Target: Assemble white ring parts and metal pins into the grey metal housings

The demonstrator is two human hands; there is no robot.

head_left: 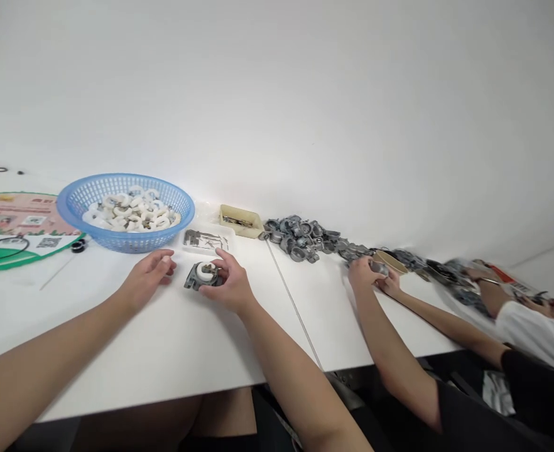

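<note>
My right hand point(227, 282) grips a grey metal housing point(193, 280) from its right side, low over the white table. A white ring-shaped part point(206, 271) with a small brass-coloured piece sits inside the housing. To the left of it, my left hand point(149, 276) is apart from the housing, fingers loosely curved and nothing between them. Behind my hands lies a clear tray point(231, 240) with small metal pins. A blue basket point(125, 242) full of similar white rings stands behind my left hand.
A cream bin point(253, 230) with small parts stands behind the tray. Grey housings point(300, 235) are heaped right of it. At the right, a person's hands point(364, 273) hold a grey part. A round printed fan point(17, 220) and black ring point(78, 245) lie left.
</note>
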